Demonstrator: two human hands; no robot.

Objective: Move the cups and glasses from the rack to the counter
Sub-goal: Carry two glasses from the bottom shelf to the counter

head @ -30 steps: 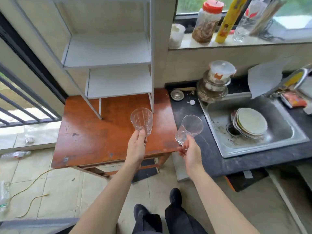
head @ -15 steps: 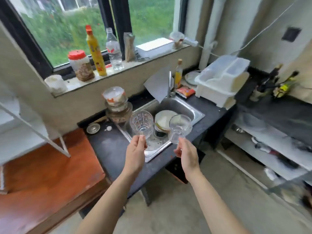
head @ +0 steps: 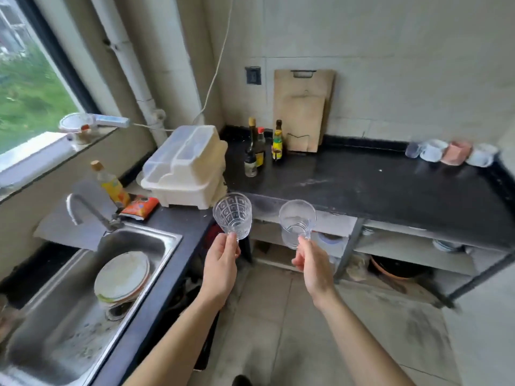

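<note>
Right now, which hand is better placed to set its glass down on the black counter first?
Right hand, likely. Its smooth clear glass hangs just short of the black counter's bare front edge. The left hand's patterned clear glass sits by the white plastic dish rack at the corner.

Patterned glass (head: pixel 233 215) and plain glass (head: pixel 297 222) upright, held aloft.

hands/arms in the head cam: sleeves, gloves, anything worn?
Two bare hands, left hand and right hand, no gloves. Both forearms are uncovered all the way to the bottom edge of the frame, so no sleeves show. No watch, ring, band or markings visible on either wrist or on the fingers. Nothing strapped on, no cables. Slight motion blur, so very small items could be missed.
</note>
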